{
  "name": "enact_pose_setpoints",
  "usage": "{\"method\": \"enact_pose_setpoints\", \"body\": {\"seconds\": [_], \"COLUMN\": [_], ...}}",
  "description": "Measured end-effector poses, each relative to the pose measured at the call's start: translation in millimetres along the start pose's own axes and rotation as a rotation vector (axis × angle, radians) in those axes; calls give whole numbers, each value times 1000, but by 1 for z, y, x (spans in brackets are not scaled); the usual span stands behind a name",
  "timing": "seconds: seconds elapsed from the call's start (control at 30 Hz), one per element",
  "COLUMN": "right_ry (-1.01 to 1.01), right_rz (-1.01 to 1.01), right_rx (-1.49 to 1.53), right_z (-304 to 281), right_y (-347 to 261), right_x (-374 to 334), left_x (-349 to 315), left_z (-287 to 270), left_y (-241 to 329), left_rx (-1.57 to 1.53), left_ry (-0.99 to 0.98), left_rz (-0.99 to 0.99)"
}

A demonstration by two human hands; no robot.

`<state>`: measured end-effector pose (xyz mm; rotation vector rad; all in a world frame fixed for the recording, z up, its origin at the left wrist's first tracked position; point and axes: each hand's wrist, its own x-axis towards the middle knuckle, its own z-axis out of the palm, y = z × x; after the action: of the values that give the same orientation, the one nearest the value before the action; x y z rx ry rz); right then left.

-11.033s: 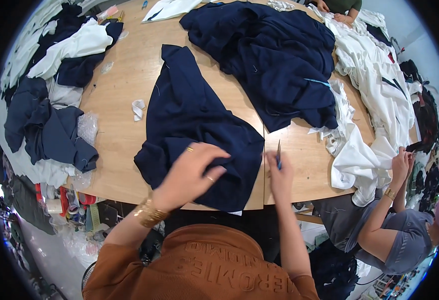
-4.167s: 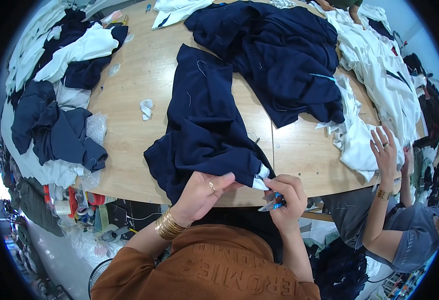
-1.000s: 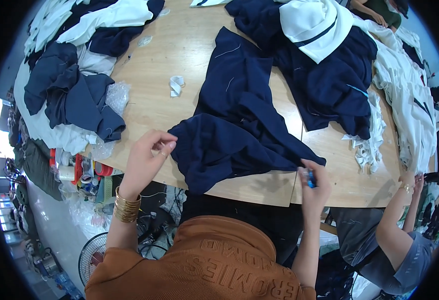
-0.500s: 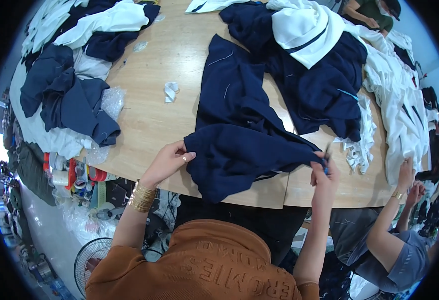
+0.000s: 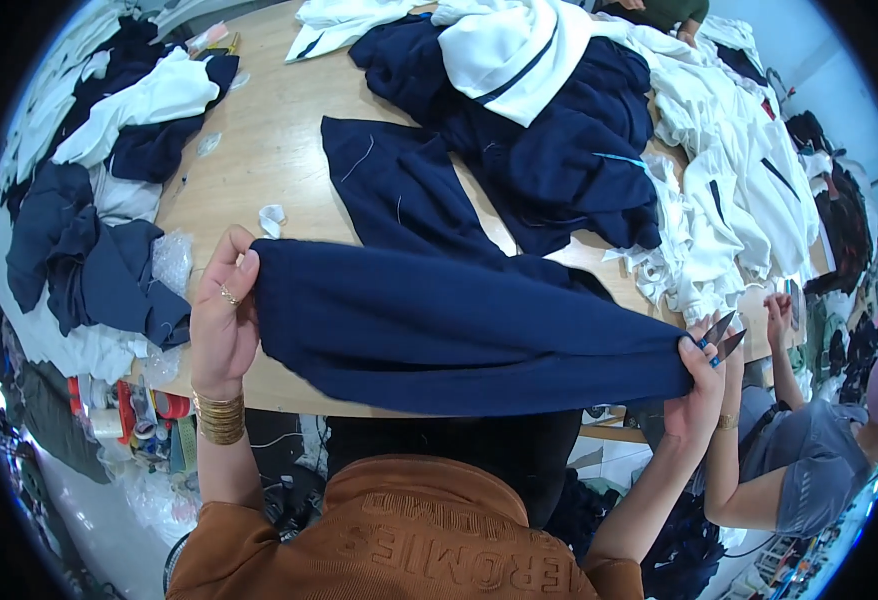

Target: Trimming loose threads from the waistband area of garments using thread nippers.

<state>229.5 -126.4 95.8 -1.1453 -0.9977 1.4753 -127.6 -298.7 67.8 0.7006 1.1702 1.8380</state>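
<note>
A navy garment (image 5: 469,325) is stretched out between my hands above the table's near edge, its long tube-like part folded lengthwise. At its left end, my left hand (image 5: 224,320) pinches the cloth between thumb and fingers. My right hand (image 5: 701,390) grips the other end and also holds a small pair of thread snips (image 5: 724,342), blades pointing up and outward. The rest of the garment lies on the table behind, with light loose threads on it. I cannot make out whether it is trousers or a top.
The wooden table (image 5: 249,130) bears a heap of navy garments (image 5: 579,150) under a white garment (image 5: 519,60), white garments (image 5: 729,170) at right and dark grey clothes (image 5: 109,260) at left. A white scrap (image 5: 272,220) lies near my left hand. A co-worker (image 5: 809,450) stands at right.
Both hands have moved apart and up, pulling the navy cloth into a long taut strip. The view has shifted right, and the snips' blades now show clearly.
</note>
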Motion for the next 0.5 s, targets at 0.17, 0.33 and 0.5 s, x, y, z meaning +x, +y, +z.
{"method": "enact_pose_setpoints", "body": {"seconds": [0.17,0.33,0.5], "right_ry": [55,106,59], "right_rz": [-29,25,-67], "right_rx": [7,-96,-224], "right_z": [-9,-6,-20], "right_y": [4,11,20], "right_x": [5,10,25], "left_x": [6,4,10], "left_z": [8,11,8], "left_y": [-14,-27,-43], "left_rx": [4,11,32], "left_ry": [62,117,77], "left_rz": [-30,-95,-156]}}
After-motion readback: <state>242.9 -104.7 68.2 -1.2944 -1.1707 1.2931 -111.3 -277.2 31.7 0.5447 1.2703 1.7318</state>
